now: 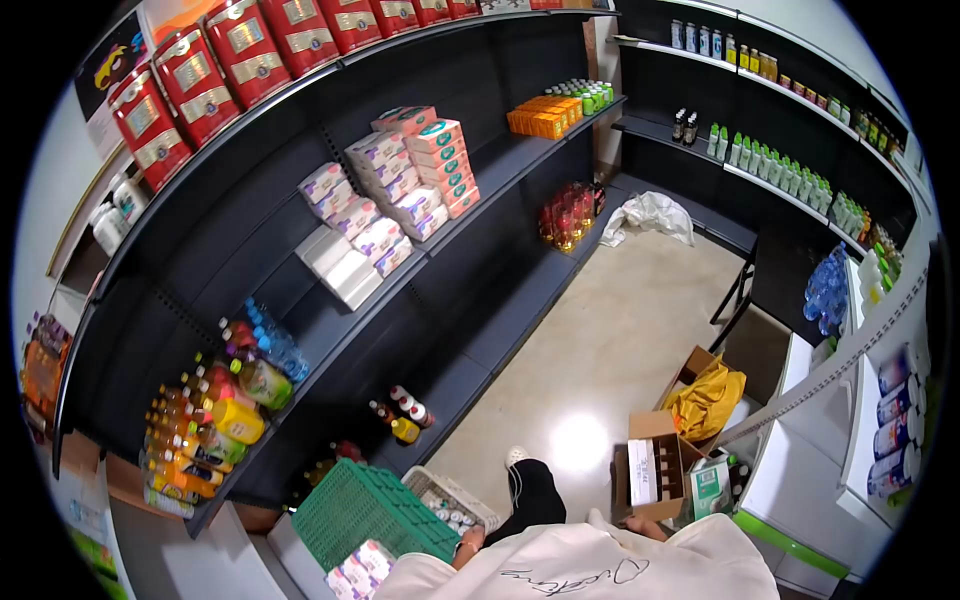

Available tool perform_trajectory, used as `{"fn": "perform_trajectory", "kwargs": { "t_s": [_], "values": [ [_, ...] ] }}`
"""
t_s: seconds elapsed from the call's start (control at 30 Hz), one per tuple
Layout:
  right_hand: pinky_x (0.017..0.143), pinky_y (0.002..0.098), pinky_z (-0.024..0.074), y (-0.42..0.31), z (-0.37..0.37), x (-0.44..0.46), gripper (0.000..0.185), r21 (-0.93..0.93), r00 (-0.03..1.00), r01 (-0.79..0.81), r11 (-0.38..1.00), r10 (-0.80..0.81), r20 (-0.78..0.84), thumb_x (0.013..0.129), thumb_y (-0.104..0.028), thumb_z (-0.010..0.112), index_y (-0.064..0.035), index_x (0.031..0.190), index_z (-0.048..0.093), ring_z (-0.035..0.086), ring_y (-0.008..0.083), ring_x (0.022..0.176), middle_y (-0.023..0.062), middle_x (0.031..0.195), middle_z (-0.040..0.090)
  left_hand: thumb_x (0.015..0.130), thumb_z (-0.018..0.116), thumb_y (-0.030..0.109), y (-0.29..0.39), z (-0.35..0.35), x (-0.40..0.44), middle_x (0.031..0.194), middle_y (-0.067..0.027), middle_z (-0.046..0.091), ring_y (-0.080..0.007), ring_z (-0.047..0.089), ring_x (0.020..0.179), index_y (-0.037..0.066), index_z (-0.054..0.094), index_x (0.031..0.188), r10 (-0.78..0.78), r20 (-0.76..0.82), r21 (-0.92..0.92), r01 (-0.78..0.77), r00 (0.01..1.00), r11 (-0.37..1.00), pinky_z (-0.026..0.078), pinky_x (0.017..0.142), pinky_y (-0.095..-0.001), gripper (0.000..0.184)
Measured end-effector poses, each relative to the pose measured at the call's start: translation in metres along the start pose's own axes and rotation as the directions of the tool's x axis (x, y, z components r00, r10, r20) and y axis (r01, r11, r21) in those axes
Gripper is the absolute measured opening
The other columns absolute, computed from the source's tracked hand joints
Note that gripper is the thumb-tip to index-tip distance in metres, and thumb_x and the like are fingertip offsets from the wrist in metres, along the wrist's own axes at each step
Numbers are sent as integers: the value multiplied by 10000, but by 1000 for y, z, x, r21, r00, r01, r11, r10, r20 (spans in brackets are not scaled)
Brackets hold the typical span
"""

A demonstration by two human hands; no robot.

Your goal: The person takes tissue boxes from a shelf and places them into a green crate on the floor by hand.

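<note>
My left hand [468, 541] is low in the view, beside the right end of a green plastic crate [350, 515]; its fingers are too small to make out, and I cannot tell whether it touches the crate. Near the crate's lower edge are wrapped tissue packs [362, 568]. A pale basket [462, 492] holding several cans or bottles stands just beyond that hand. On the other side of my light shirt, only part of my right hand [645, 527] shows. It is just below an open cardboard box [655, 470] with bottles inside, its fingers mostly hidden.
On the left, dark shelves carry tissue packs [385, 190], drink bottles [205, 430] and red tins [250, 55]. A cardboard box holds a yellow bag [708, 398]. White cloth or plastic [650, 217] lies at the back. A white counter [800, 480] borders the right.
</note>
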State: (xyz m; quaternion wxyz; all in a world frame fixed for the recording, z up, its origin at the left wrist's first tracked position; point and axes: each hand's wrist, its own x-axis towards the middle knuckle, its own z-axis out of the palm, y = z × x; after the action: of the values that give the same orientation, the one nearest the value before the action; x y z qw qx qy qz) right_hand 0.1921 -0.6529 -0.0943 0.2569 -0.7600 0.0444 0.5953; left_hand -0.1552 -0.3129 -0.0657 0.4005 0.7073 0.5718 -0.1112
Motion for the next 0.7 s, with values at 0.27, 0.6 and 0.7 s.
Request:
{"fn": "perform_trajectory", "kwargs": {
  "t_s": [0.27,0.6,0.7],
  "values": [
    [575,348,487,-173,-30,23,227,71,978,105,992,-90,-189,839,-218,538,-43,947,633,606,219,708,115,834,640,852,495,278,63,-92,109,716,-91,599,-200,552,649,36,623,855,-207,149,-187,233,967,954,416,582,-325,275],
    [571,278,474,-543,10,99,302,-126,646,730,671,-739,-194,833,-273,553,-29,990,637,578,132,644,75,796,651,879,519,200,194,-274,291,654,14,528,-68,466,561,45,627,973,201,-415,-590,-431,887,683,357,492,-216,211],
    [642,246,460,-650,51,3,283,146,588,804,577,-807,-52,877,-237,532,-53,1081,603,556,100,742,44,879,635,900,545,143,309,-368,219,1069,-69,603,-146,570,989,38,538,1190,235,-457,-579,-487,858,654,429,889,-255,308]
  ]
}}
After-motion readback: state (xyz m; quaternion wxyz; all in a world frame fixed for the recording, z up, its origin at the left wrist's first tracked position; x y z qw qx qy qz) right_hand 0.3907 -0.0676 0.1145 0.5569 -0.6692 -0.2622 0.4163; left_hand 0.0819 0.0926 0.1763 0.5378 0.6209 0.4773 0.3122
